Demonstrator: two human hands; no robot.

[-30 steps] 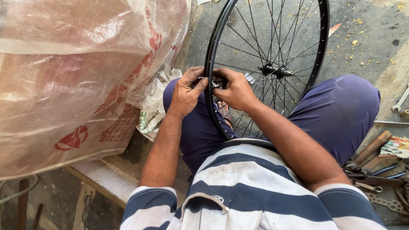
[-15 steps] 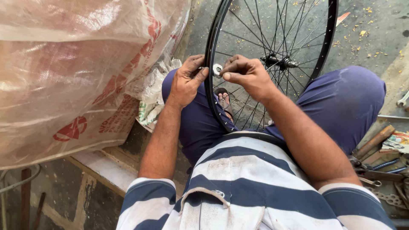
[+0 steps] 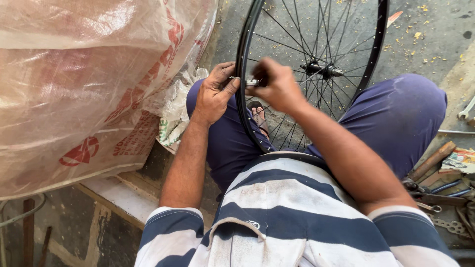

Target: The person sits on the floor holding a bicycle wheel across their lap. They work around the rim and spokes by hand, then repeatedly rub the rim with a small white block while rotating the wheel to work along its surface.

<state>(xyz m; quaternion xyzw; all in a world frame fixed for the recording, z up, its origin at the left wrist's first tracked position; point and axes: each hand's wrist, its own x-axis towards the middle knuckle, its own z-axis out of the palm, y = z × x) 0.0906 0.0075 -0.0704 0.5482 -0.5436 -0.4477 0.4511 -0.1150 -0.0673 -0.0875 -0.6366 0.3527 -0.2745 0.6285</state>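
A large translucent plastic sack [image 3: 84,84] fills the left. The black rim of the bicycle wheel [image 3: 241,74], stood upright between the knees, is gripped by the left hand [image 3: 215,94]. A small metal tool [image 3: 251,82], possibly a spoke key, is pinched by the blurred right hand [image 3: 277,84]. Hand tools [image 3: 440,188] lie at right.

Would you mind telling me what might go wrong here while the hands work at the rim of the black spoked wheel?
The left hand grips the black spoked bicycle wheel at its rim, beside the right hand and its small silver tool; a slip could jab the fingers. The wheel stands between the knees, apparently steadied only by the legs and that hand, so it might tip. The sandalled foot behind the spokes could get pinched.
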